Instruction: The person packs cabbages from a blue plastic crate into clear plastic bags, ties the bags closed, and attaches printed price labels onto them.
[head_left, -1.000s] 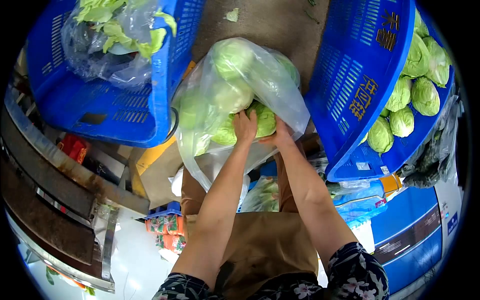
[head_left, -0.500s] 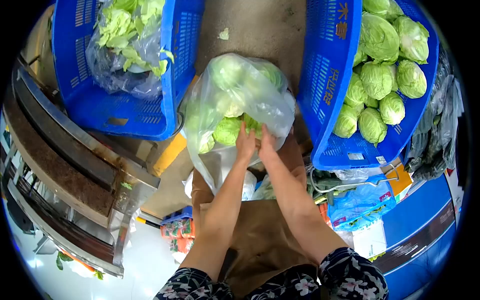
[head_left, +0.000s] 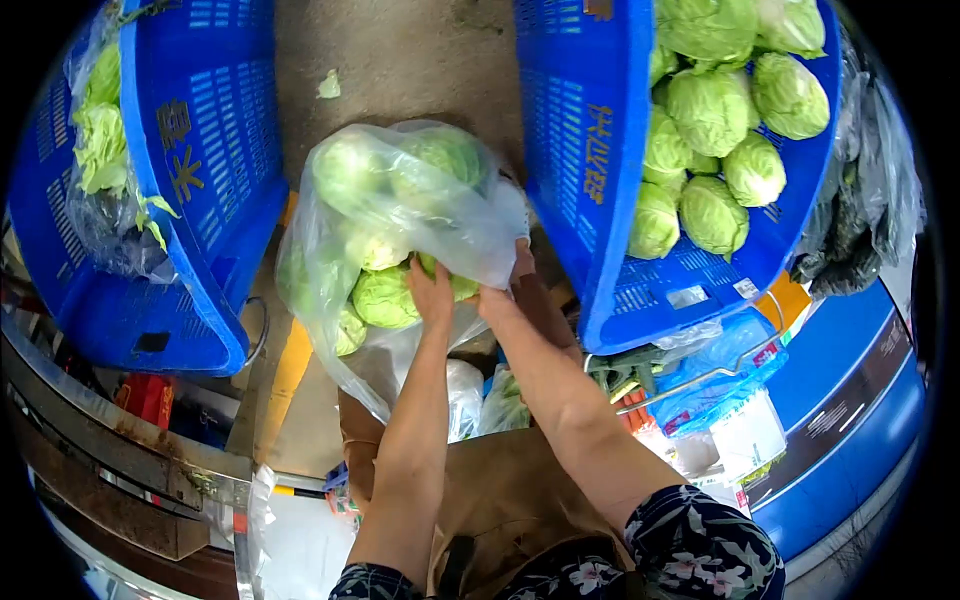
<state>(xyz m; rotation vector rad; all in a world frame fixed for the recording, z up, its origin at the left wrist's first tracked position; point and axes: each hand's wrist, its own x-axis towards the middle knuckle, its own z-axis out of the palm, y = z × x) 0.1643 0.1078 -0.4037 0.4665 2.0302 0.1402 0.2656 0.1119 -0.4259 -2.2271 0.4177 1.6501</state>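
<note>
A clear plastic bag (head_left: 410, 165) on the floor holds several green cabbages (head_left: 385, 297), its mouth facing me. My left hand (head_left: 430, 292) reaches into the opening, its fingers closed against the side of a cabbage (head_left: 464, 287) between my hands. To its right, my right hand (head_left: 495, 302) is at the same cabbage and the bag's edge. The plastic and the wrist hide most of its fingers, so I cannot tell how they are closed.
A blue crate (head_left: 560, 120) of several cabbages stands at the right. Another blue crate (head_left: 215, 130), with loose leaves (head_left: 100, 150) and plastic inside, is at the left. A metal-edged shelf (head_left: 120, 440) lies at lower left, and dark plastic bags (head_left: 860, 170) hang at far right.
The view has shifted, so the bag and crates sit further left in it. My hands have moved slightly apart at the bag's mouth, and the right fingers are now more hidden.
</note>
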